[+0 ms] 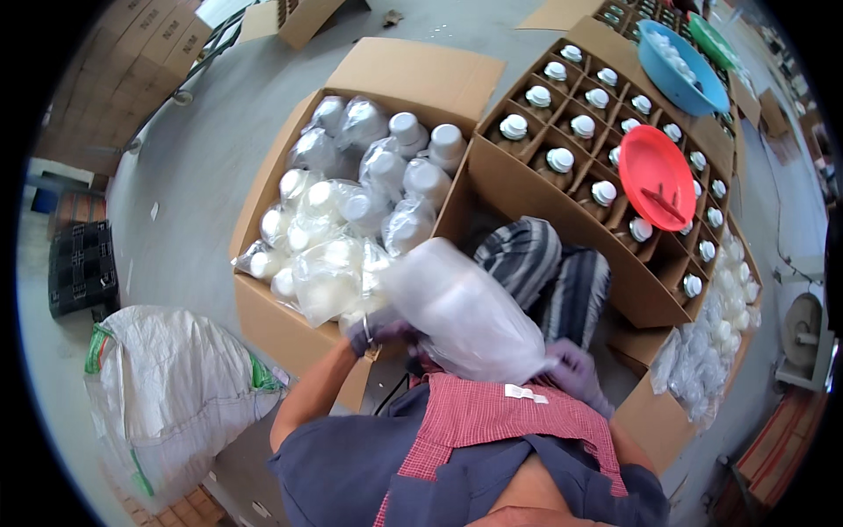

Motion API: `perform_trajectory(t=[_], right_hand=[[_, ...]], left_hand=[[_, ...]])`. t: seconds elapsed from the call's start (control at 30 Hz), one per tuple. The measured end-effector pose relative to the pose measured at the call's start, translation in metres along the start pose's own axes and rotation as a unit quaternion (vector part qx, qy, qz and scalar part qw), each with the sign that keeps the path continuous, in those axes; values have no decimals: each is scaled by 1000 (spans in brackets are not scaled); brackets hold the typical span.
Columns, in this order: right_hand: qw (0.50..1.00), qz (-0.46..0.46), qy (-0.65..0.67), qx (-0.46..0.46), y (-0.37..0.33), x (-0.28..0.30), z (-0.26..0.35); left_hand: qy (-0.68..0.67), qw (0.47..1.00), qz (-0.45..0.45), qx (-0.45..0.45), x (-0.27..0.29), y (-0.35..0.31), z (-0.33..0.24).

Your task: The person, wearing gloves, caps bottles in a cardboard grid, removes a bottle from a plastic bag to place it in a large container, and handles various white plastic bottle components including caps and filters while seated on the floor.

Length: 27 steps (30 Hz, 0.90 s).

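A long, whitish clear plastic bag (465, 307), bulging and blurred by motion, lies across in front of my lap. My gloved right hand (575, 373) pinches its gathered end. My gloved left hand (382, 332) is at the bag's other side, its fingers partly hidden and smeared. What fills the bag cannot be made out. Just beyond my left hand stands an open cardboard box (263, 307) packed with plastic-wrapped items (360, 193) that have round white or silvery tops.
On the right, a divided carton (562, 228) holds several white-capped bottles (559, 160), with a red plastic dish (659, 171) on top. Behind it is a blue basin (680, 70). Wrapped pieces (707, 351) fill a lower-right box. A white woven sack (176, 386) slumps at left.
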State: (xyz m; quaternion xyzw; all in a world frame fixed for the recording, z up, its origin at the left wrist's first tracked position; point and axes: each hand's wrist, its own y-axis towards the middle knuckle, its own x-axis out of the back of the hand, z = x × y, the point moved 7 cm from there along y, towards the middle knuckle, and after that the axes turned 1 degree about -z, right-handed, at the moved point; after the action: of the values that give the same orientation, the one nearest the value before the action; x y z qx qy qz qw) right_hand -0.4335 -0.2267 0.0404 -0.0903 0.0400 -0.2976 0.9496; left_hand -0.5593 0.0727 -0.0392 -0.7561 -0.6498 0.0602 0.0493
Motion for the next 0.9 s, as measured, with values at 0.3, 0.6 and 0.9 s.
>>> perform_trajectory(t=[0.3, 0.6, 0.9], right_hand=[[836, 90, -419, 342, 278, -98, 92], [755, 114, -578, 288, 240, -67, 67], [792, 121, -508, 316, 255, -89, 76]], left_hand=[[-489, 727, -464, -127, 157, 14, 44], [-182, 685, -700, 88, 351, 103, 132], [-26, 802, -509, 311, 378, 113, 241]])
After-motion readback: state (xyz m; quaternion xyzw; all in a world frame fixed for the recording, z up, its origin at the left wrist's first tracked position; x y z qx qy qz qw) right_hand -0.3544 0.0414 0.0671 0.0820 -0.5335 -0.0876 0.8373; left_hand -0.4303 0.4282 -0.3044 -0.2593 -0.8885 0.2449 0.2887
